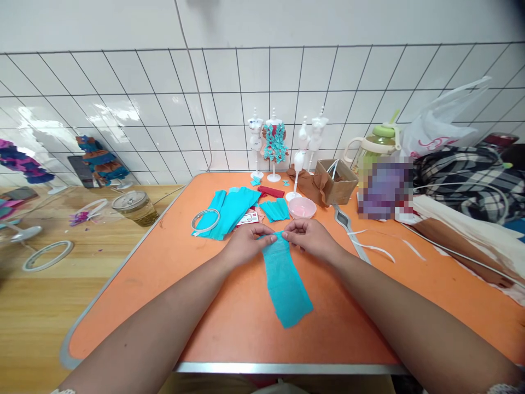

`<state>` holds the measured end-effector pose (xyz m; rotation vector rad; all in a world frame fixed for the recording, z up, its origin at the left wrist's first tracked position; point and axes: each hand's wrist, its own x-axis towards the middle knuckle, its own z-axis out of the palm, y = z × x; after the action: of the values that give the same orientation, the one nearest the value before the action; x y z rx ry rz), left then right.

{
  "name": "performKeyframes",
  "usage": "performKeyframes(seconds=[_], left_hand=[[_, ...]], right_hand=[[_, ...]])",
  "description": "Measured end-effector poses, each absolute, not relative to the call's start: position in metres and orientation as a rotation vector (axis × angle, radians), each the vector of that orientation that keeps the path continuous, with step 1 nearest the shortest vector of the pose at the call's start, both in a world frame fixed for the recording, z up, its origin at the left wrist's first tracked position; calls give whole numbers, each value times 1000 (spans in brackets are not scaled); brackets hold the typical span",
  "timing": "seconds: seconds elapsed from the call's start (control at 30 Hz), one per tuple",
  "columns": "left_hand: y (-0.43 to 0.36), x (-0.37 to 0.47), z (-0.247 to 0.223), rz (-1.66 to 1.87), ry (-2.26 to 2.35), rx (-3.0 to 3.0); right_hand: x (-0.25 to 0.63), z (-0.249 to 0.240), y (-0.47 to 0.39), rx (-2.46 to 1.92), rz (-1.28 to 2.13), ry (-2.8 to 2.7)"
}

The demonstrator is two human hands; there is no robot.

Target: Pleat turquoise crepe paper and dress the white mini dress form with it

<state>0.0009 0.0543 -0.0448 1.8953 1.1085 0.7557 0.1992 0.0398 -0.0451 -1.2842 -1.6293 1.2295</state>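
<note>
A strip of turquoise crepe paper [286,284] hangs toward me, its far end pinched between both hands above the orange table [172,306]. My left hand [248,244] grips the left corner of that end between thumb and fingers. Close beside it, my right hand [310,238] pinches the right corner. More turquoise crepe paper [235,207] lies beyond my left hand, with a white tape ring [205,220] on top. A smaller folded turquoise piece [275,210] and a pink bowl [302,207] sit just past my fingers.
Several white mini mannequins stand at the back, one wearing a turquoise and red paper dress [275,143]. A cardboard box [337,181], a grey strap [350,232] and a plaid cloth [459,175] are on the right. A lidded glass jar [137,208] stands left on the wooden table.
</note>
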Motion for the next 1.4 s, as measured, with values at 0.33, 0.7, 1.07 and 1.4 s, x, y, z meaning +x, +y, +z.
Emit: performKeyframes(seconds=[0.33,0.7,1.07,1.4], left_hand=[[72,-10,-61,690,1484,2359],[51,-4,-50,306,1477,2592],[58,-8,-55,325,1413,2586],[54,-4,-44,362,1239,2693]], right_hand=[[205,-60,47,-1486,509,-2056],[192,-67,49,-1396,215,-2422],[194,-69,47,-1485,296,-2349],[203,-56,44,-1514,409,-2344]])
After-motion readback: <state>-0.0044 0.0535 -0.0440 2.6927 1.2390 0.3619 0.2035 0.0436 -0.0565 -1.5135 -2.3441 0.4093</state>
